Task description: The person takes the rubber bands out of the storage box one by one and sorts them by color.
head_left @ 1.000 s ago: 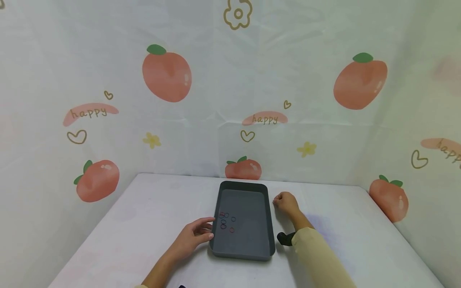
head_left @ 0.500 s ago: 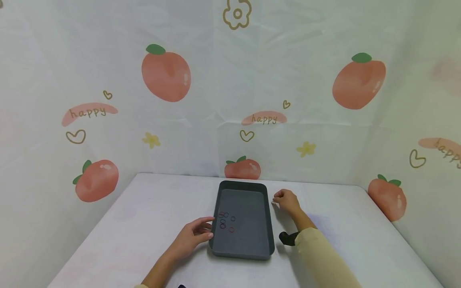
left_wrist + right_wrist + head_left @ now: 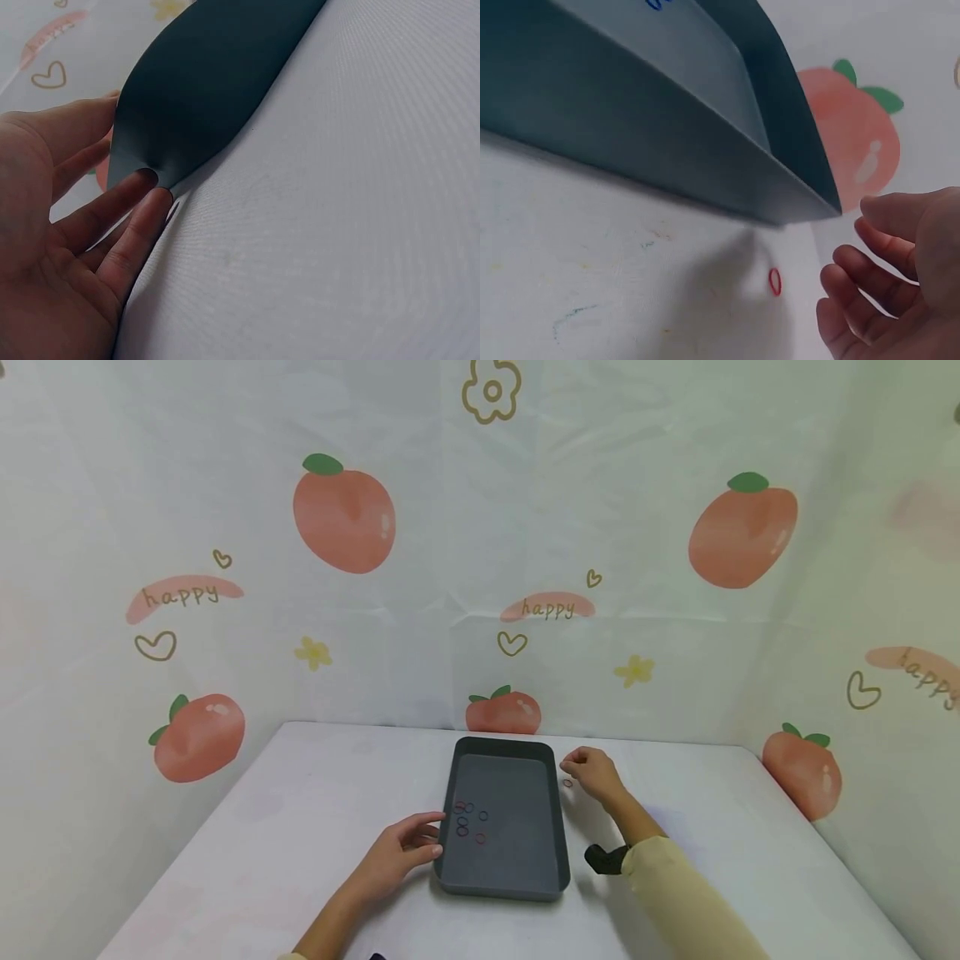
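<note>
A dark grey tray lies on the white table, with several small red and blue rubber rings on its floor near the left wall. My left hand rests flat on the table, its straight fingers touching the tray's left wall. My right hand hovers by the tray's far right corner with fingers loosely curled and nothing in them. A single red ring lies on the table just below that hand, beside the tray's outer wall. The same ring is faint in the head view.
A cloth backdrop printed with peaches closes in the table at the back and on both sides. A black wrist strap sits on my right forearm by the cream sleeve. Bare tabletop stretches left and right of the tray.
My right hand has drifted a little farther away and leftward along the tray's corner, and the small ring now shows on the table under it. The left hand and tray stay put.
</note>
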### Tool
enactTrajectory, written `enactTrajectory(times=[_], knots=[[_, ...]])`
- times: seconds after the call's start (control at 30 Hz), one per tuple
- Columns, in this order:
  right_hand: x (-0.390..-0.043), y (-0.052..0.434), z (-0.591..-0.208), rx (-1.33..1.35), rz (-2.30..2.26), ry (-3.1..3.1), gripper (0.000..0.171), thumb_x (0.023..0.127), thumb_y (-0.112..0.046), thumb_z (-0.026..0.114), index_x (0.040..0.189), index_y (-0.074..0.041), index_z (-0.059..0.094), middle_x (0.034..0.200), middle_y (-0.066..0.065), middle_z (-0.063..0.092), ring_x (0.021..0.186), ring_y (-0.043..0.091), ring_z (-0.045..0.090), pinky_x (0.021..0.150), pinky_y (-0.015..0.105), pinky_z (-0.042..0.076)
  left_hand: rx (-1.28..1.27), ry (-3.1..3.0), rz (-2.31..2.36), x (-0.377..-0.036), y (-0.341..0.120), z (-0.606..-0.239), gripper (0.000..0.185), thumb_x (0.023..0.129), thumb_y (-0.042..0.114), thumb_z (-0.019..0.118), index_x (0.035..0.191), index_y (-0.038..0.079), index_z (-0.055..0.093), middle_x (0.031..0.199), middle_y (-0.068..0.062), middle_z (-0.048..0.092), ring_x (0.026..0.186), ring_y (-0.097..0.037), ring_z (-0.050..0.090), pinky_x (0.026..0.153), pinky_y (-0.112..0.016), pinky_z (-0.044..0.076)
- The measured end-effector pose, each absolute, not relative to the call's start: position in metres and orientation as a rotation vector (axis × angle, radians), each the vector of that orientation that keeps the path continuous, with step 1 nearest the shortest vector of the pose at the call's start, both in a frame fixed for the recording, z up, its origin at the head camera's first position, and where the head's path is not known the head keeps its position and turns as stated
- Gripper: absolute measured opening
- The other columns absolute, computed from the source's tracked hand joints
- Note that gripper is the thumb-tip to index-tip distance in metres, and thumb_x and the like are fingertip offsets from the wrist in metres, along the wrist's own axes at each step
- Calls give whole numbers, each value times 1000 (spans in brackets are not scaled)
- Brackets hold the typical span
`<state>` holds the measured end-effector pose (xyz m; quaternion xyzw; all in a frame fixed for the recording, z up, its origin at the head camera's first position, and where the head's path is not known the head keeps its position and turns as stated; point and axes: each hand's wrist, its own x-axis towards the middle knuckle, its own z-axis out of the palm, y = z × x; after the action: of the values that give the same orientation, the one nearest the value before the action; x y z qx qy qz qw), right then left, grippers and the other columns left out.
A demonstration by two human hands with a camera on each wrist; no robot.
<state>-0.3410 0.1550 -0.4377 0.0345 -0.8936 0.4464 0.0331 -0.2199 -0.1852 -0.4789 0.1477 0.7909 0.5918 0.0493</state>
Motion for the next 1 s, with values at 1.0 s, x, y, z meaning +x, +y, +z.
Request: enactTrajectory(times=[1.0], knots=[[-325, 85, -427, 358, 2037, -2653, 21, 94, -6, 62, 103, 13, 62, 82, 9, 59, 68, 16, 52, 68, 33, 52, 501, 2416, 1795, -221, -186, -479, 50, 91, 16, 69, 137, 2, 52, 115, -16, 64, 101, -26, 62, 83, -26, 49]])
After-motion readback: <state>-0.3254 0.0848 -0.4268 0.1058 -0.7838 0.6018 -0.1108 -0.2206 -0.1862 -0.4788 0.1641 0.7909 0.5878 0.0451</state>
